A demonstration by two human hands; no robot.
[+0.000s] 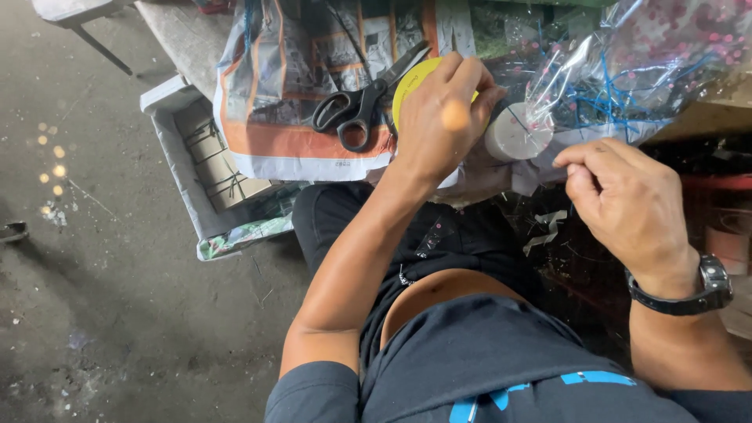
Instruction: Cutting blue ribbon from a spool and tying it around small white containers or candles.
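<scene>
- While seated at a low desk (176, 35), a person in dark clothes works with both bare hands, seen from the head camera looking down.
- Left hand (442, 117): curled narrow, fingers closed on a yellow disc (411, 78), which it holds against the printed paper (298, 149) spread over the desk edge.
- Right hand (627, 204): pinched almost shut, thumb and forefinger tips together near a pale round spool (517, 135); whether a thread or wire sits in the pinch cannot be told. A dark wristwatch (709, 288) circles that wrist.
- Pale round spool: lies just right of the left hand, between the two hands, its flat end facing up.
- Black-handled scissors (364, 102): lie on the printed paper just left of the left hand, blades pointing up and to the right toward the yellow disc, touched by neither hand.
- Clear plastic bag (627, 63): bulges above the right hand, showing tangled blue strands and small pink dots inside.
- White tray (176, 149): sits on the concrete floor (102, 298) to the left of the person's knee, holding tied bundles of tan blocks.
</scene>
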